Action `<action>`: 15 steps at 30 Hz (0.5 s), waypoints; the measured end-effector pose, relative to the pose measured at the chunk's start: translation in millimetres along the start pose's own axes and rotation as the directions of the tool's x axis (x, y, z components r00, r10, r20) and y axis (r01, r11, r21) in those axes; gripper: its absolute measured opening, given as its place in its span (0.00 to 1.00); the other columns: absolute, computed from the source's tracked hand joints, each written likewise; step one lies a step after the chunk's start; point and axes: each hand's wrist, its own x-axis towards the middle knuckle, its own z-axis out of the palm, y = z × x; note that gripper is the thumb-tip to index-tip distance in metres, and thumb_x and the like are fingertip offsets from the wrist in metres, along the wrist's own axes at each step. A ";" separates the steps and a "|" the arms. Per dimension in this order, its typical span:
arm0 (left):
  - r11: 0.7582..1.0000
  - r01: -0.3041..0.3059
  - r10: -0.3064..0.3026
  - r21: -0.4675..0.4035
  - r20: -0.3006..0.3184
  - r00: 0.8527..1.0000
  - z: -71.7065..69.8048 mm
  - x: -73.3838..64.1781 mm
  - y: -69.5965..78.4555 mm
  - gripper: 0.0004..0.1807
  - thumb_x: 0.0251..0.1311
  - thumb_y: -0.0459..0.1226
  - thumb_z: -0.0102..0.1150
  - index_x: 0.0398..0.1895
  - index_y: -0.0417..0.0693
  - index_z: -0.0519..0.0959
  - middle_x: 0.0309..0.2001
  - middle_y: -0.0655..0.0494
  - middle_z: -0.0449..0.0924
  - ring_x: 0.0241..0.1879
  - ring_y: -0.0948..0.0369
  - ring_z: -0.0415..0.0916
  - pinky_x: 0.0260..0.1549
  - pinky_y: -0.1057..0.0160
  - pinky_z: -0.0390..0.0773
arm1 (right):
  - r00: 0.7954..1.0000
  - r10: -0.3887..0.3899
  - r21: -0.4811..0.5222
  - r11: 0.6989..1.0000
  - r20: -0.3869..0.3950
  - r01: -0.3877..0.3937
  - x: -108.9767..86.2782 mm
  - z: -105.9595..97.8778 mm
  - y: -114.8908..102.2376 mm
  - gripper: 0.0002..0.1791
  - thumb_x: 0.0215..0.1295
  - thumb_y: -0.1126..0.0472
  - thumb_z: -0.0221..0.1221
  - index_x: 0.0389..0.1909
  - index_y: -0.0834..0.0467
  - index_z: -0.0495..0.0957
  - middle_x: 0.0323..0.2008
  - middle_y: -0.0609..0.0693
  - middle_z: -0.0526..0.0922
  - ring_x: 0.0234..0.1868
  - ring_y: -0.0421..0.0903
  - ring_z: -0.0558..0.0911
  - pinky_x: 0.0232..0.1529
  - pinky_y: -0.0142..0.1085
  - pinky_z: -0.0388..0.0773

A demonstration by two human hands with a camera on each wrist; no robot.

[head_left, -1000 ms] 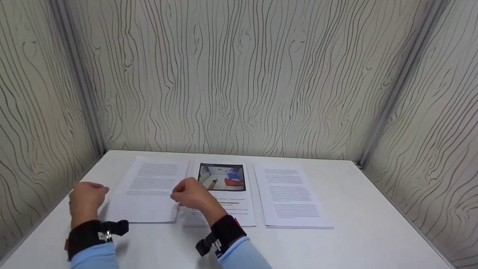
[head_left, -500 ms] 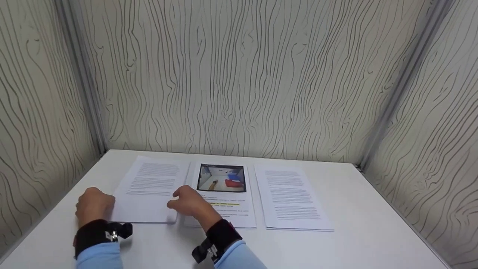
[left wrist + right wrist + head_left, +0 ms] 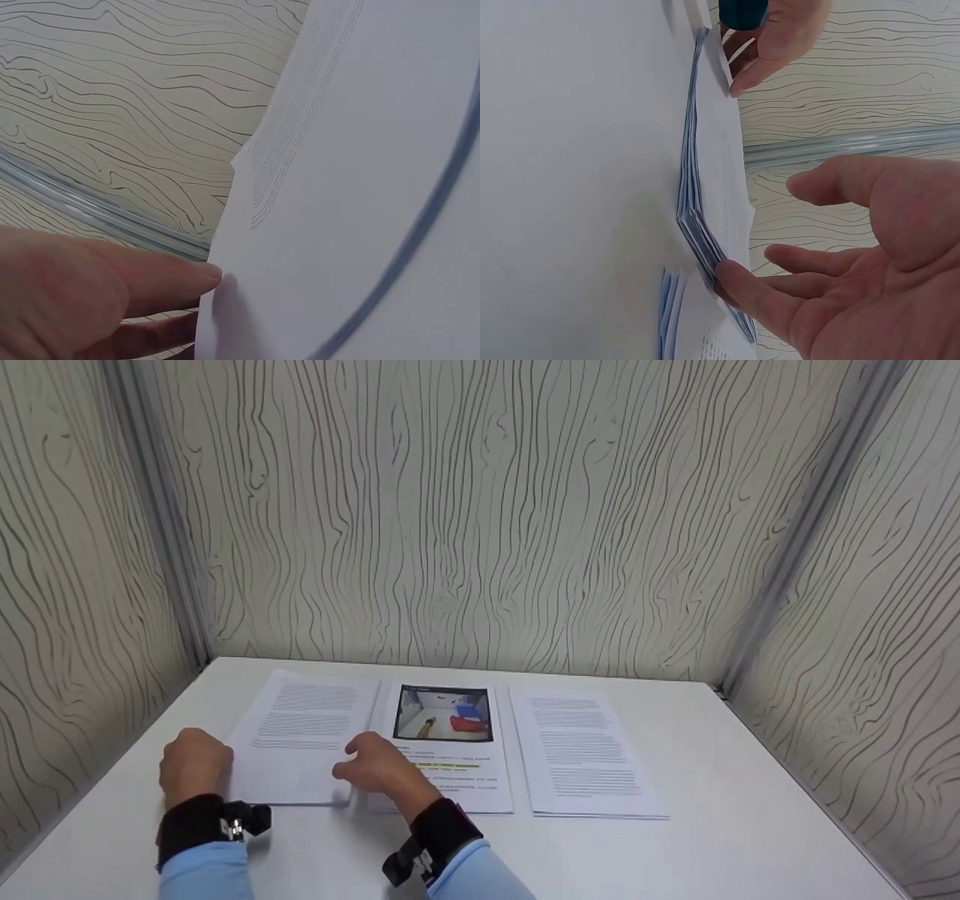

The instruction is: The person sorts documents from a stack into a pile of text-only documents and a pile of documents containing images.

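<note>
Three paper stacks [image 3: 292, 769] [image 3: 480, 780] [image 3: 589, 754], the leftmost between two empty hands [image 3: 196, 765] [image 3: 379, 769]: left fingers [image 3: 165, 283] slightly parted, right fingers [image 3: 761, 300] wide.

Soft, even light, faint shadows on the tabletop [image 3: 750, 810] (fine print [image 3: 304, 729] blurry)

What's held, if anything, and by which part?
The right grip holds nothing, merely touching the left paper stack at its right edge. The left grip meets the left edge; whether it pinches is unclear.

There's room for a hand on the surface [image 3: 757, 802] right of the rightmost stack [image 3: 589, 754]; between left stack [image 3: 296, 742] and middle stack [image 3: 465, 757] (a mere sliver) the right hand [image 3: 382, 769] blocks the near end.
</note>
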 end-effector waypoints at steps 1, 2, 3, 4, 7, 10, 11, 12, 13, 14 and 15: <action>1.000 0.000 0.000 0.005 -0.012 1.000 -0.1 0.3 0.9 0.21 0.68 0.29 0.49 0.55 0.15 0.76 0.53 0.17 0.80 0.48 0.32 0.82 0.51 0.37 0.84 | 1.000 -0.004 -0.004 1.000 0.001 0.004 0.2 -0.5 -0.2 0.25 0.68 0.54 0.70 0.62 0.61 0.84 0.63 0.55 0.87 0.54 0.47 0.83 0.67 0.46 0.81; 1.000 -0.002 0.002 0.008 -0.025 1.000 0.0 0.4 1.5 0.21 0.69 0.29 0.48 0.54 0.15 0.77 0.53 0.17 0.80 0.49 0.31 0.82 0.50 0.37 0.84 | 1.000 -0.010 -0.010 1.000 0.002 0.010 0.5 -0.9 -0.2 0.25 0.68 0.53 0.70 0.62 0.61 0.84 0.62 0.55 0.87 0.54 0.47 0.83 0.66 0.46 0.82; 1.000 -0.002 0.002 0.008 -0.037 0.999 0.4 0.5 2.0 0.21 0.69 0.29 0.48 0.54 0.15 0.77 0.53 0.17 0.80 0.49 0.30 0.82 0.49 0.36 0.84 | 1.000 -0.016 -0.015 1.000 0.002 0.016 0.7 -1.2 0.0 0.25 0.68 0.53 0.70 0.62 0.61 0.85 0.62 0.55 0.87 0.54 0.47 0.84 0.66 0.45 0.82; 1.000 -0.006 0.006 0.005 -0.051 0.999 1.0 0.5 2.4 0.21 0.69 0.29 0.47 0.54 0.15 0.77 0.53 0.16 0.80 0.50 0.29 0.82 0.48 0.36 0.84 | 1.000 -0.019 -0.019 1.000 0.003 0.019 0.8 -1.5 0.2 0.25 0.68 0.53 0.70 0.61 0.61 0.85 0.62 0.54 0.88 0.53 0.46 0.84 0.66 0.45 0.82; 0.999 -0.038 0.037 -0.012 -0.101 0.994 3.2 0.6 3.4 0.20 0.68 0.29 0.48 0.51 0.16 0.80 0.52 0.16 0.81 0.50 0.26 0.82 0.46 0.34 0.84 | 0.999 -0.032 -0.028 0.999 0.004 0.032 1.5 -1.2 1.9 0.24 0.68 0.54 0.69 0.61 0.62 0.86 0.62 0.55 0.88 0.53 0.46 0.84 0.64 0.44 0.83; 0.995 -0.091 0.086 -0.049 -0.100 0.991 3.2 1.8 6.8 0.19 0.69 0.31 0.55 0.51 0.19 0.83 0.55 0.18 0.81 0.54 0.25 0.81 0.49 0.34 0.83 | 0.999 -0.039 -0.032 0.999 0.008 0.039 2.5 -0.5 3.7 0.24 0.67 0.54 0.69 0.60 0.62 0.86 0.62 0.54 0.89 0.53 0.45 0.85 0.63 0.43 0.83; 0.992 -0.110 0.105 -0.065 -0.082 0.991 2.9 2.4 7.9 0.19 0.69 0.32 0.58 0.52 0.21 0.83 0.56 0.18 0.81 0.55 0.26 0.80 0.50 0.35 0.83 | 0.999 -0.042 -0.031 0.999 0.011 0.042 2.9 -0.2 4.2 0.24 0.67 0.53 0.68 0.60 0.62 0.86 0.62 0.54 0.89 0.53 0.45 0.84 0.62 0.42 0.83; 0.990 -0.120 0.116 -0.077 -0.053 0.992 2.4 2.8 9.3 0.20 0.69 0.33 0.60 0.54 0.21 0.82 0.58 0.18 0.80 0.56 0.26 0.79 0.51 0.36 0.82 | 0.999 -0.040 -0.034 0.999 0.015 0.041 3.1 0.1 4.5 0.24 0.67 0.53 0.69 0.60 0.61 0.86 0.62 0.54 0.89 0.52 0.45 0.84 0.62 0.42 0.83; 0.988 -0.127 0.125 -0.087 -0.021 0.992 1.9 3.2 10.5 0.22 0.69 0.34 0.61 0.57 0.21 0.80 0.60 0.18 0.79 0.58 0.27 0.79 0.53 0.36 0.81 | 0.999 -0.038 -0.035 0.999 0.018 0.039 3.3 0.1 4.7 0.24 0.68 0.53 0.69 0.60 0.61 0.86 0.62 0.53 0.89 0.52 0.45 0.84 0.62 0.42 0.83; 0.987 -0.126 0.128 -0.097 0.014 0.992 1.5 3.3 11.5 0.23 0.70 0.35 0.62 0.59 0.21 0.78 0.62 0.18 0.77 0.59 0.28 0.78 0.55 0.36 0.81 | 0.999 -0.036 -0.037 0.999 0.020 0.037 3.3 0.0 4.6 0.24 0.68 0.52 0.69 0.60 0.61 0.86 0.61 0.53 0.89 0.52 0.45 0.84 0.63 0.42 0.83; 0.987 -0.120 0.125 -0.103 0.042 0.991 1.4 3.2 12.2 0.25 0.71 0.35 0.61 0.62 0.20 0.76 0.63 0.18 0.75 0.61 0.28 0.77 0.57 0.36 0.80 | 0.999 -0.032 -0.037 0.999 0.022 0.033 3.5 -0.2 4.4 0.24 0.68 0.52 0.69 0.60 0.60 0.86 0.61 0.53 0.89 0.52 0.45 0.84 0.63 0.43 0.83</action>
